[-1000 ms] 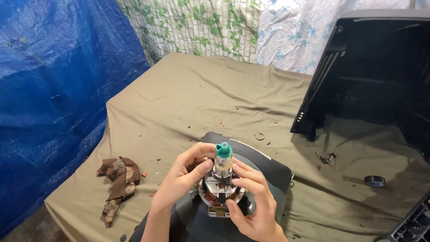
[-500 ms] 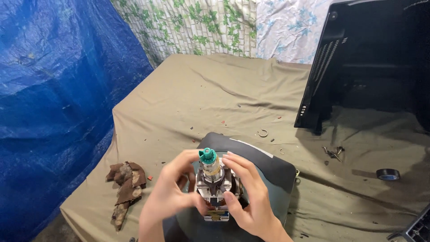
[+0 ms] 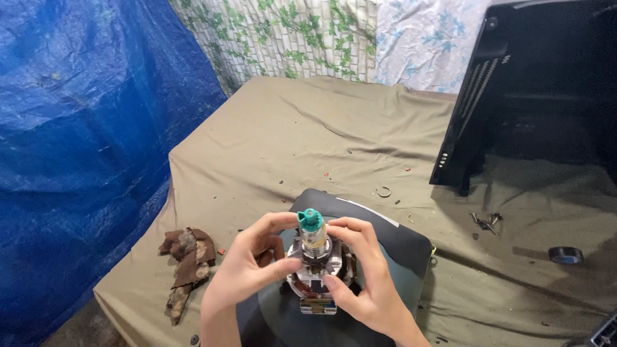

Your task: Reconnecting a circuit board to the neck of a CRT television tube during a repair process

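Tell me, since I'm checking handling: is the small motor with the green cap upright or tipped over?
Upright: the motor stands on end, green cap on top, between left hand and right hand.

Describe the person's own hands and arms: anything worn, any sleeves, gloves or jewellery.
Both hands are bare: no gloves on the left hand or the right hand. No rings, watch or bracelets show. The forearms are uncovered as far as the frame reaches, with no sleeves in view.

Ahead of the motor assembly (image 3: 315, 270), the olive cloth (image 3: 302, 141) lies open up to the leaf-print wall. A brown rag (image 3: 186, 257) sits near on the left, loose screws (image 3: 485, 222) and a tape roll (image 3: 565, 255) on the right, where the black case (image 3: 533, 96) blocks passage.
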